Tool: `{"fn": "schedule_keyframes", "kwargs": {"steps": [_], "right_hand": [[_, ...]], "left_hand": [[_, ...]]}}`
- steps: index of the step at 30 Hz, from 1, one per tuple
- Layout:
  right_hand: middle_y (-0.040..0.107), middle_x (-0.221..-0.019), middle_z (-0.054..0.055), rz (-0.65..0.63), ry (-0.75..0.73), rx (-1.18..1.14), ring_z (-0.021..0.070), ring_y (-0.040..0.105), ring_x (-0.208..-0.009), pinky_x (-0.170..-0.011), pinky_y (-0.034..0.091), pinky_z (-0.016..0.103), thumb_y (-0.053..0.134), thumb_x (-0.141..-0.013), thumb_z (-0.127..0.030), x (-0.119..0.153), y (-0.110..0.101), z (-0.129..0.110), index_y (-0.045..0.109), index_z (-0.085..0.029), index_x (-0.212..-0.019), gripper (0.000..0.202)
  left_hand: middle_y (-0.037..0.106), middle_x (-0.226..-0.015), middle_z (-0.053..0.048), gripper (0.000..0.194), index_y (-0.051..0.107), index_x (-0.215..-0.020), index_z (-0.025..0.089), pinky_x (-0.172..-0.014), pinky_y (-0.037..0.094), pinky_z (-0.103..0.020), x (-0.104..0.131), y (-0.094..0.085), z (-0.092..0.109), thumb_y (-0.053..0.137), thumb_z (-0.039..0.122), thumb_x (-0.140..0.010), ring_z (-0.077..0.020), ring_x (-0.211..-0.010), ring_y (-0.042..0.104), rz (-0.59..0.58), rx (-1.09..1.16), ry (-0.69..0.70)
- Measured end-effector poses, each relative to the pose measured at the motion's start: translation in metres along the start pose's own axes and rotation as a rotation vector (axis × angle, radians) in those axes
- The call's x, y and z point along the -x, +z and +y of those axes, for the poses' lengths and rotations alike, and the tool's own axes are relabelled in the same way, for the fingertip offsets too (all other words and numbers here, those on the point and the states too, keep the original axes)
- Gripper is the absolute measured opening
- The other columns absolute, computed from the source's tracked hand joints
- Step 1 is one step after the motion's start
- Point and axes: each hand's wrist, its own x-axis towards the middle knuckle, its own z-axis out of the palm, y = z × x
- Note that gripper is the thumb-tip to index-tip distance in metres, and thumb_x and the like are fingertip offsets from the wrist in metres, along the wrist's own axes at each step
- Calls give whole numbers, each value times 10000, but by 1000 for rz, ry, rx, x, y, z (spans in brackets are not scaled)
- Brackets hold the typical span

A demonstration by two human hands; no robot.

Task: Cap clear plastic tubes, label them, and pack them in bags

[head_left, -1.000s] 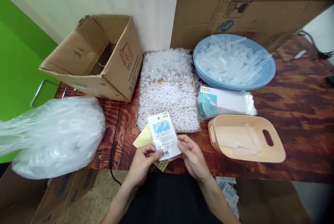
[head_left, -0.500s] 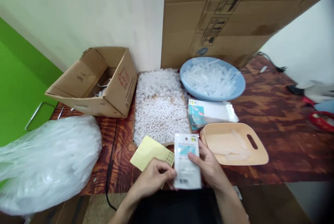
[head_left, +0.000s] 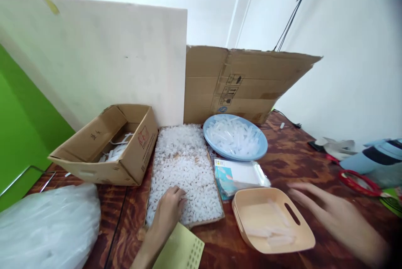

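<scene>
My left hand (head_left: 171, 207) rests over a shallow cardboard tray of small white plastic pieces (head_left: 194, 177), fingers curled together with the tips among the pieces. What those fingers hold, if anything, is hidden. Beneath its wrist lies a yellow sticker sheet (head_left: 182, 247) with rows of dots. My right hand (head_left: 326, 208) is over the table to the right of a beige handled tray (head_left: 248, 202); its fingers are stretched out, slightly blurred, and nothing shows in them. Translucent strips (head_left: 276, 233) lie in that beige tray.
Behind the beige tray lies a stack of clear packets with printed cards (head_left: 241, 172). A blue basin (head_left: 264, 147) holds many translucent strips. An open cardboard box (head_left: 135, 168) and a large plastic bag (head_left: 53, 227) are at left; red-handled scissors (head_left: 359, 181) sit at right.
The white printed packet held in front of me is no longer in my hands. My left hand moved forward onto the white pieces, my right hand out to the right. The view tilted upward.
</scene>
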Motion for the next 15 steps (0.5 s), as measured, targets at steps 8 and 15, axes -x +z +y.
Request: {"fn": "schedule_keyframes", "kwargs": {"steps": [8,15], "right_hand": [[717,-1165,109,-487,-236,479,245,687,-1058,-942,547,432,670,-973,-260,-170,149,-46,700,-143,-1110,183],[703,-1035,147,-398,-285,413,260,677,-964,-886,519,390,630,-939,-140,-165,145,-60,671,-121,-1045,115]], "left_hand": [[706,-926,-83,126,715,-810,171,-838,440,-328,-11,8,-5,636,77,-841,-242,-928,652,-30,-15,-50],[694,-975,-83,110,667,-893,189,-951,429,-394,-2,9,0,593,109,-877,-267,-1010,593,44,133,2]]}}
